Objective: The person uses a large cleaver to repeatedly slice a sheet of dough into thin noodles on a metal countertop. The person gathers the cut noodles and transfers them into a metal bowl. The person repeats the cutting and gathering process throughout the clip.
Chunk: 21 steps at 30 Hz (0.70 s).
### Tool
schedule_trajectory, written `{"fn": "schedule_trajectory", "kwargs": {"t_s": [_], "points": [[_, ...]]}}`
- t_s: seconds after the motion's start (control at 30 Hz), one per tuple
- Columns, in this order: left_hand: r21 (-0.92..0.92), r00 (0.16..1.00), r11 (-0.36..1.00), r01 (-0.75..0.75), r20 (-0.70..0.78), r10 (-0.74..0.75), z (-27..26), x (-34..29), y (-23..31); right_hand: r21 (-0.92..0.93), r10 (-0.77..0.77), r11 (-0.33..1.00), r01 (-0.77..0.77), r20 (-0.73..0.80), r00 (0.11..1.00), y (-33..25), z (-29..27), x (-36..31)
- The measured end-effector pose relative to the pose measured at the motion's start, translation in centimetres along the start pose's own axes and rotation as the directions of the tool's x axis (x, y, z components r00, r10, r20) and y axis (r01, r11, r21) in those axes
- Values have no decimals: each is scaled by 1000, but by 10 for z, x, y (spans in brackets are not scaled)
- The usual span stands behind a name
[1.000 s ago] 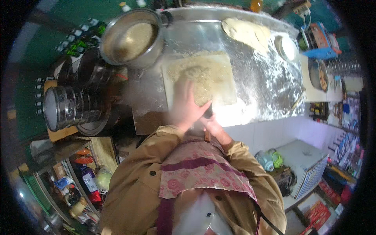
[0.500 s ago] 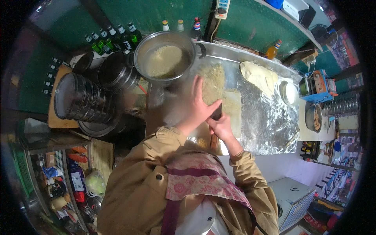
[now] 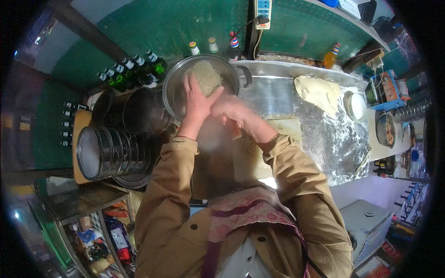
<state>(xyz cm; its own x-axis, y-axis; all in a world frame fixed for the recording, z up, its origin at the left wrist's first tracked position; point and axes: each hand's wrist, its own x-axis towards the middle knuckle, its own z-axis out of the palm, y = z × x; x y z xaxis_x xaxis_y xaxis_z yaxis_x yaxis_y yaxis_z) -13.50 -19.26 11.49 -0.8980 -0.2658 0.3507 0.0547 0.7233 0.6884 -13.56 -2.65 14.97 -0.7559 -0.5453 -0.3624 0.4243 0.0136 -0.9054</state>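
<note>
A large steel pot (image 3: 169, 95) stands at the back left of the worktop with a pale, finely chopped mass (image 3: 209, 78) at its mouth. My left hand (image 3: 198, 101) reaches over the near rim, fingers stretched and apart against that mass. Close beside it, my right hand (image 3: 229, 111) is closed and blurred by motion. From its underside pokes the wooden handle (image 3: 237, 133) of a knife, whose blade is hidden. Below my hands lies a pale cutting board (image 3: 287, 127) with wet bits on it.
Dough (image 3: 319, 92) lies on the floury metal worktop (image 3: 333, 143), near a white bowl (image 3: 356, 106). Stacked steamers (image 3: 99, 153) and dark pots (image 3: 143, 111) crowd the left. Green bottles (image 3: 157, 65) line the back wall. A filled pan (image 3: 385, 129) stands at right.
Both hands have moved from the cutting board up and left to the pot. The chopped heap that lay on the board has gone from there. The view has shifted slightly.
</note>
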Motion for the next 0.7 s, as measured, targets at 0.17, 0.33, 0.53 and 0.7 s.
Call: {"fn": "schedule_trajectory", "kwargs": {"t_s": [0.17, 0.33, 0.53, 0.7], "points": [[116, 996, 990, 83, -16, -82, 27, 21, -20, -21, 190, 982, -189, 42, 981, 22, -33, -29], [285, 989, 949, -133, 105, 107, 41, 33, -53, -43, 213, 977, -210, 123, 969, 12, -95, -153], [-162, 828, 829, -535, 96, 553, 61, -67, 49, -137, 11, 988, -71, -397, 918, 90, -161, -265], [-228, 872, 890, -395, 212, 441, 111, -164, 33, -678, -348, 704, -213, -590, 728, 169, -207, -281]]}}
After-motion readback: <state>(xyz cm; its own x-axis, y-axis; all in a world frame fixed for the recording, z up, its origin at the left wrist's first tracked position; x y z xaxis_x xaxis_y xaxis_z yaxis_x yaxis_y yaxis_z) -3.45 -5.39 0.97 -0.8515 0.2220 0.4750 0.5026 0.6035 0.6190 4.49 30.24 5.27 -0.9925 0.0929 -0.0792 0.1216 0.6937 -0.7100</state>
